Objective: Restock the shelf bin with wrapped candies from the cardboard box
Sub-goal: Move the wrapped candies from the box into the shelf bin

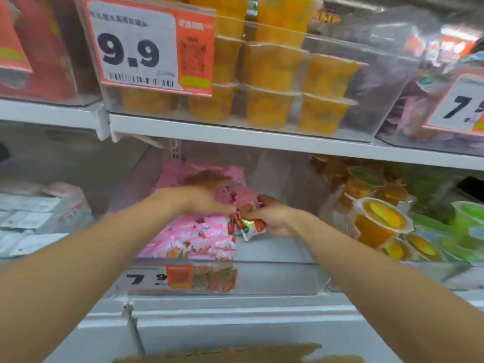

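Head view looks into a clear plastic shelf bin (275, 279) on the lower shelf. Pink strawberry-printed wrapped candies (199, 237) are heaped on its 9 o'clock side, while the floor toward 3 o'clock lies bare. I judge the restock roughly half done, with that side left to fill. The right hand (272, 218) curls its fingers round a small bunch (248, 227) of the same candies, just above the heap's 3 o'clock edge. The left hand (207, 197) arches over the heap's 12 o'clock end; blur hides whether it grips anything. A brown cardboard box (235, 353) shows only its rim at 6 o'clock. The bin's orange-and-white price tag (146, 280) reads "7.9". The large price tag (131, 53) at 11 o'clock, before stacked orange jelly cups (272, 66), reads "9.9"; the smaller print is unreadable
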A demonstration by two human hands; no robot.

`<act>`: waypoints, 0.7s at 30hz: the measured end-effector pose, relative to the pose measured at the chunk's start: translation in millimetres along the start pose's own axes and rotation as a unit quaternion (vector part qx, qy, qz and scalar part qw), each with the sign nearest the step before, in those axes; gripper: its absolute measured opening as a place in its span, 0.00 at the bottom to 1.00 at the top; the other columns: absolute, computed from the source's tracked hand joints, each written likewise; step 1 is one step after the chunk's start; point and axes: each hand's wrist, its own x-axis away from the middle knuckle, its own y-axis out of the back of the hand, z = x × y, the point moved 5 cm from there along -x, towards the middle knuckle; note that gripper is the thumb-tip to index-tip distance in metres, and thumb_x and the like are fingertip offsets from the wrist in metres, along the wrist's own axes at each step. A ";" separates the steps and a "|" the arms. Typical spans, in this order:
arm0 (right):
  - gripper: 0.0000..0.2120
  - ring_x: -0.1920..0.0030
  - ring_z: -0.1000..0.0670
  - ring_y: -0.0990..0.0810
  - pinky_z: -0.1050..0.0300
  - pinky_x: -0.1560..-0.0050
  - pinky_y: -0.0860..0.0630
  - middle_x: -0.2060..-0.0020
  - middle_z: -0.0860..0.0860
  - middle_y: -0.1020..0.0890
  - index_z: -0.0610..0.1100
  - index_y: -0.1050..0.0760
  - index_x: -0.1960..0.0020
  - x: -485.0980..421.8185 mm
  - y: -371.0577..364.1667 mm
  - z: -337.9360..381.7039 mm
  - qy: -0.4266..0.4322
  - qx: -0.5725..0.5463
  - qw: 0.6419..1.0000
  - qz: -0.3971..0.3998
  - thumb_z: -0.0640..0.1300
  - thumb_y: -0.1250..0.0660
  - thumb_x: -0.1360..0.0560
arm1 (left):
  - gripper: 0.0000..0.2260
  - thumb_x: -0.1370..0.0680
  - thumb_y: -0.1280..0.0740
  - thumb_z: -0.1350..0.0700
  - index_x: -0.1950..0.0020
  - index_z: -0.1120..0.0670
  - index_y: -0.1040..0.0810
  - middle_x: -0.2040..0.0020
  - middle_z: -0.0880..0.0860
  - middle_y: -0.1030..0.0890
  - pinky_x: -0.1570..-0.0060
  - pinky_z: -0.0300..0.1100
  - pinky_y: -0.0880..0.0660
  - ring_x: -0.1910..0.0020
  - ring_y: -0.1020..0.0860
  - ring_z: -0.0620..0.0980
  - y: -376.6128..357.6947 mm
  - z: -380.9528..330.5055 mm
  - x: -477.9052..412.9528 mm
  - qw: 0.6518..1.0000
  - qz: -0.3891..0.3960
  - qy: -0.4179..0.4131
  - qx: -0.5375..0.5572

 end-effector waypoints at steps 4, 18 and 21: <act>0.35 0.46 0.50 0.18 0.48 0.40 0.22 0.47 0.50 0.17 0.47 0.26 0.39 -16.2 7.9 -2.9 0.051 0.215 0.975 0.001 0.65 0.24 0.38 | 0.37 0.23 0.42 0.31 0.20 0.42 0.51 0.19 0.49 0.49 0.24 0.49 0.48 0.21 0.46 0.54 -16.2 5.2 -5.2 0.999 0.037 0.012 0.022; 0.15 0.51 0.45 0.15 0.57 0.49 0.18 0.48 0.40 0.16 0.34 0.22 0.42 -3.3 -2.1 3.5 -0.006 0.035 0.998 0.051 0.28 0.29 0.28 | 0.36 0.23 0.36 0.36 0.20 0.43 0.49 0.19 0.48 0.51 0.23 0.57 0.54 0.20 0.51 0.52 -6.1 -5.4 -5.7 1.000 -0.016 0.016 0.001; 0.13 0.49 0.47 0.17 0.56 0.44 0.21 0.49 0.45 0.17 0.38 0.23 0.42 -3.7 -4.2 8.3 0.024 0.146 0.988 0.039 0.35 0.29 0.26 | 0.37 0.23 0.36 0.37 0.20 0.43 0.50 0.19 0.48 0.50 0.23 0.54 0.49 0.21 0.47 0.53 -7.7 -5.5 -10.7 1.000 -0.008 0.020 0.003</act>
